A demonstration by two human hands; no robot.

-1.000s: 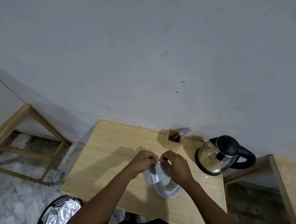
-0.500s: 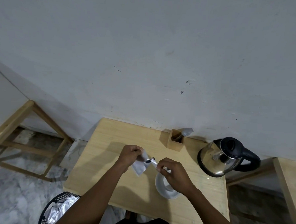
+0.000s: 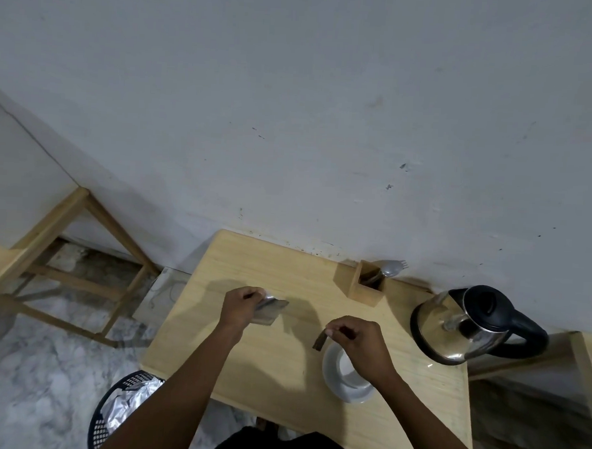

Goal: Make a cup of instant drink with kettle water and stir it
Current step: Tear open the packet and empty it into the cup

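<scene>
My left hand (image 3: 242, 304) holds a silvery drink sachet (image 3: 270, 311) above the middle of the wooden table (image 3: 280, 371). My right hand (image 3: 360, 341) pinches a small torn-off strip (image 3: 319, 341) of the sachet just over a white cup (image 3: 347, 373). The cup stands near the table's front edge, partly hidden by my right wrist. A steel kettle (image 3: 453, 328) with a black lid and handle stands at the table's right side.
A wooden holder (image 3: 363, 288) with a spork stands against the wall at the table's back. A dark bin (image 3: 120, 410) lined with foil sits on the floor at front left. Wooden frames stand to the left (image 3: 63, 246) and the right.
My hands have pulled apart: the left carried the sachet to the left, the right kept the torn strip above the cup.
</scene>
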